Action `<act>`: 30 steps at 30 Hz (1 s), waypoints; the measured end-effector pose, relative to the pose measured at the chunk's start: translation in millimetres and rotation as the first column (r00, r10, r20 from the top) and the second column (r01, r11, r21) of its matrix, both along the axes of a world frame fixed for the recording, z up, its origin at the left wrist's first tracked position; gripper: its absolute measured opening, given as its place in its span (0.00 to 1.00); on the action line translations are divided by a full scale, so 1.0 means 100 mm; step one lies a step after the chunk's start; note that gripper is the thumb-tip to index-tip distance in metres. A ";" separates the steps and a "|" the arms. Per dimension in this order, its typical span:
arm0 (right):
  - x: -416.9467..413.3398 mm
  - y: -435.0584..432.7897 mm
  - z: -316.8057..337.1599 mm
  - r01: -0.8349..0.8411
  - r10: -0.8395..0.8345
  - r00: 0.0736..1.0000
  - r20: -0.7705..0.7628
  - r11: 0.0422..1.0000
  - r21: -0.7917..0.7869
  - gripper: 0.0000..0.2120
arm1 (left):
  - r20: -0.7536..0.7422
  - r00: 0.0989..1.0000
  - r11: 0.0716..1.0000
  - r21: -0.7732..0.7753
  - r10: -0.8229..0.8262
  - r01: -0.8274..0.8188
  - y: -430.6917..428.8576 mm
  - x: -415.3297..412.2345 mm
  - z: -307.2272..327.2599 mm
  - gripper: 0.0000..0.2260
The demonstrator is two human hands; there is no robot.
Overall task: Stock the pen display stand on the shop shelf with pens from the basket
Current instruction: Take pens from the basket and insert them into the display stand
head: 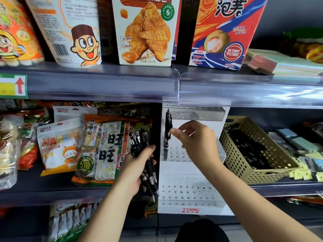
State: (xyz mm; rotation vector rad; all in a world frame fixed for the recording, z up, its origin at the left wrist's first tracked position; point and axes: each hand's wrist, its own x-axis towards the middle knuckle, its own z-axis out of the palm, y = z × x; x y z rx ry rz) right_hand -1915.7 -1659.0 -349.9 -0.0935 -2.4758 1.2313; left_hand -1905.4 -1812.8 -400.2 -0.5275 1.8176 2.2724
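Head view, shop shelving. Nearest, both forearms reach up from the lower edge. The left hand point(134, 165) grips a bundle of black pens point(139, 142), their tips pointing down, in front of the snack packets point(108, 147). The right hand point(197, 140) is relaxed and holds nothing. Its fingertips point(173, 132) are just beside the standing pens point(167, 133); contact cannot be judged. These pens fill the left column of the white pen display stand point(188, 191), which has tiered perforated trays and stands on the dark shelf point(43, 186). Just right of the stand is a tan perforated basket point(253, 172) holding loose black pens point(250, 151), with small stationery packs point(311, 154) beyond it. Farthest, the upper shelf point(104, 82), fronted by a clear price rail, carries food boxes point(145, 30).
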 end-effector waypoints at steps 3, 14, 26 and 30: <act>0.14 0.00 -0.01 -0.055 0.055 0.998 0.001 0.997 -0.045 0.12 | -0.024 1.000 0.998 0.069 -0.003 0.004 -0.04 0.06 0.13 0.14; 0.27 -0.18 0.06 -0.239 0.455 0.824 0.338 0.820 -0.520 0.08 | -0.146 0.969 0.978 0.026 -0.200 0.206 0.01 0.26 0.23 0.10; 0.25 0.08 0.16 -0.080 0.262 0.960 0.099 0.595 -0.800 0.04 | -0.077 0.989 0.988 0.081 -0.126 0.132 0.00 0.26 0.19 0.25; 0.11 0.28 0.22 -0.021 0.053 0.999 0.010 0.543 -0.839 0.06 | -0.106 0.989 0.994 0.024 -0.106 0.109 -0.03 0.20 0.16 0.13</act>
